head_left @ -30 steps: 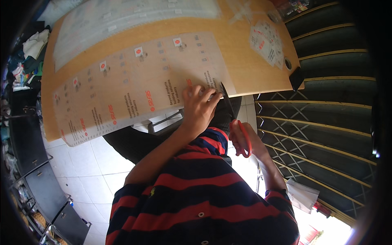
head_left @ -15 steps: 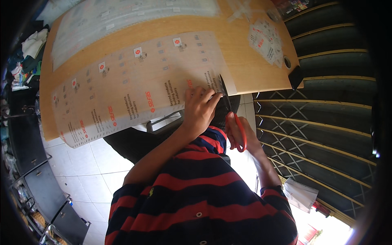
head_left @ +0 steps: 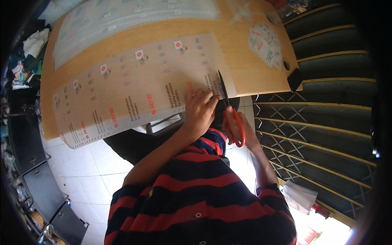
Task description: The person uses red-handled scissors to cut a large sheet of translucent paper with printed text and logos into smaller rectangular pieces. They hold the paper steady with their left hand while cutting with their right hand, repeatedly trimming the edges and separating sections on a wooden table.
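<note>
A large translucent sheet [head_left: 118, 90] with red and dark print lies across the wooden table, its near edge overhanging the table's front. My left hand [head_left: 199, 110] grips that near edge towards its right end, fingers bent and thumb close to the blades. In my right hand [head_left: 237, 124] are red-handled scissors [head_left: 241, 132], held just off the table's front edge. Their dark blades point away from me over the sheet, a little inside its right border, with a narrow strip of sheet to their right. Whether the blades are apart is hard to make out.
Further back on the wooden table [head_left: 245, 53] lies another pale translucent sheet [head_left: 134, 18]. Small printed pieces [head_left: 265, 45] are piled at the far right, and a black object [head_left: 295, 79] sits on the right edge. A folding metal gate [head_left: 326, 118] stands to the right.
The scissors and my right hand have shifted slightly left and away from me, with the blades a bit further along the sheet. My left hand stays at nearly the same spot.
</note>
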Available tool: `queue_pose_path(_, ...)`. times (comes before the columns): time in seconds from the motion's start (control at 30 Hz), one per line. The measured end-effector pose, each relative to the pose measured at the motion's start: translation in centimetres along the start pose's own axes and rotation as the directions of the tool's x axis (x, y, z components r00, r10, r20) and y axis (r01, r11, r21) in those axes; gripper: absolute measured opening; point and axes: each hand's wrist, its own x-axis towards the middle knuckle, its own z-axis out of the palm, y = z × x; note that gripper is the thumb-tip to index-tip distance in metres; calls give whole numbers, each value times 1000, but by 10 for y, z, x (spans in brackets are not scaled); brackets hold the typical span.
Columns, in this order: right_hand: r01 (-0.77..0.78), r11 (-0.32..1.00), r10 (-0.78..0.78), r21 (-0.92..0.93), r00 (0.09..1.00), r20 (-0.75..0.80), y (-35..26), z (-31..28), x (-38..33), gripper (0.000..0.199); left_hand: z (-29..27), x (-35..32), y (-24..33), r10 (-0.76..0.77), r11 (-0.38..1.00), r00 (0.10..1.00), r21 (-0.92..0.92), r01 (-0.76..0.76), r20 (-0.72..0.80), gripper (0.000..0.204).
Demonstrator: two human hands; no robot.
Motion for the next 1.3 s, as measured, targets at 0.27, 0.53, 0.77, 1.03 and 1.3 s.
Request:
queue_pose_path(0.27, -87, 993, 87, -77, 996, -11, -8, -10, 3, 84, -2, 0, 0, -6, 1000, 998, 10, 5, 70, 29)
queue_pose_path(0.53, -94, 991, 90, -91, 995, -44, -15, -11, 12, 80, 0, 2, 0, -15, 1000, 999, 7, 15, 32, 19)
queue_pose_path(0.77, -50, 994, 47, -96, 998, -32, -22, -18, 11, 83, 0, 0, 0, -8, 1000, 1000, 5, 8, 21, 19)
queue_pose_path(1.03, -135, 985, 133, -110, 991, -28, -31, -17, 23, 88, 5, -1, -2, -19, 1000, 1000, 10, 19, 12, 18)
queue_pose_path(1.3, -66, 997, 65, -50, 998, -20, -33, -16, 27, 77, 1, 0, 1, -29, 1000, 1000, -3, 29, 13, 16)
